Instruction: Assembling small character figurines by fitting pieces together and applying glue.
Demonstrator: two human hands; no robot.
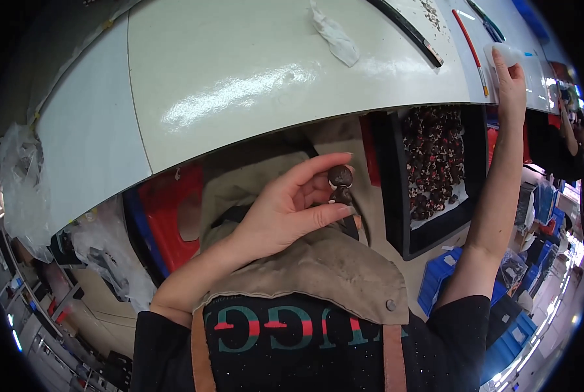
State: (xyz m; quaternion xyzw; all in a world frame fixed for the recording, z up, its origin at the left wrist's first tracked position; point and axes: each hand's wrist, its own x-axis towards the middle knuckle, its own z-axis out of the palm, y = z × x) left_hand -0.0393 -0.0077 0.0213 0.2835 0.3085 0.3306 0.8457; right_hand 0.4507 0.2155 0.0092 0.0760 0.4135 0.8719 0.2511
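The pale tabletop spans the view. Below its near edge, toward the right, sits a black tray of dark, speckled pieces. The left hand is before the near edge's middle; the right hand reaches over that edge, further right. Toward the far edge lie a black strip and crumpled white tissue. A red-handled brush points at the near edge. The right fingers meet a translucent whitish object; whether they grip it I cannot tell. Two round dark-brown lumps are pinched between the left thumb and fingers.

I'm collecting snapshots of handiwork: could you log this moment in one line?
left hand: holds dark brown pieces; right hand: at pale translucent item; nearby: red-handled tool, black tray of speckled pieces
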